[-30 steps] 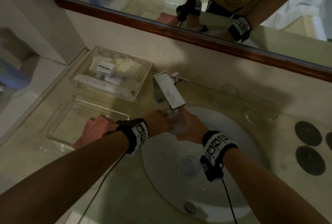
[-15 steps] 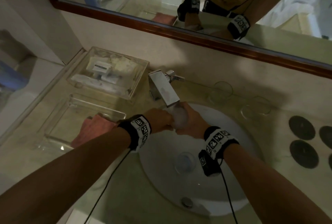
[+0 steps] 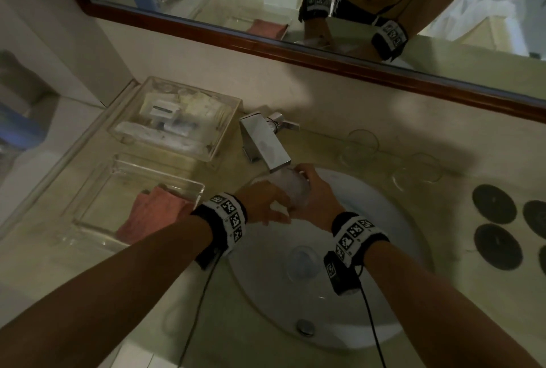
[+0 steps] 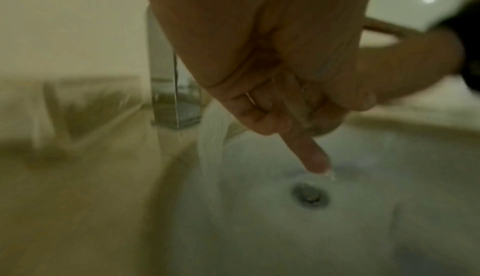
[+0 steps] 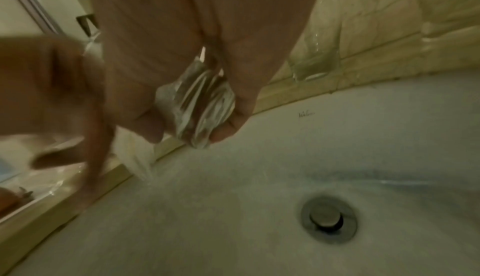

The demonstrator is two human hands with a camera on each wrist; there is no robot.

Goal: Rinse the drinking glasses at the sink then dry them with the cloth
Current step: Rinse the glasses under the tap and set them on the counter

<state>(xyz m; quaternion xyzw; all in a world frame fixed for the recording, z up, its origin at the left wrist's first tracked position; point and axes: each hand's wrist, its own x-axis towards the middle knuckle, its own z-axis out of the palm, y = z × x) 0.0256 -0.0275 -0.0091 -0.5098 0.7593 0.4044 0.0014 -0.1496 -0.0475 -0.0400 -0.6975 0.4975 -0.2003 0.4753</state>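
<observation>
A: Starting big: where, and why so?

B: Round white ceramic basin point(image 3: 384, 293), sunk in the beige stone counter point(image 3: 260, 344), filling the head view from 3 to 6 o'clock. Placed to catch the run-off.

A: And at 9 o'clock?

B: Clear open acrylic tray point(image 3: 88, 220), holding the folded pink cloth point(image 3: 156, 211). Dry, out of the splash, yet near the left arm. Probably kept there for the drying step, not yet begun.

A: Above that?

B: Clear lidded box of toiletries point(image 3: 177, 119) at 11 o'clock. No part in the job, by the look of it.

A: The tap?

B: Square chrome tap point(image 3: 263, 146) at 12 o'clock of the basin, running, with the white stream point(image 4: 210, 136) falling beside the hands.

A: The glasses?

B: Two clear empty tumblers point(image 3: 362, 143) on the counter at 1 o'clock, well apart from four round black coasters point(image 3: 493, 208) at 3 o'clock. A third clear tumbler point(image 3: 304, 261) sitting low in the basin. The ribbed clear drinking glass point(image 3: 292, 187) held just under the spout, water churning inside. Rinsing judged under way, with more glasses to go.

A: Now the hands.

B: Right hand point(image 3: 317, 202) wrapped round the ribbed glass, thumb one side, fingers point(image 5: 233, 120) the other. Left hand point(image 3: 263, 203) close against it at 9 o'clock, one finger point(image 4: 311, 153) straight down and dripping, the rest loosely bent. Gripping the glass or merely rubbing it: cannot tell.
</observation>
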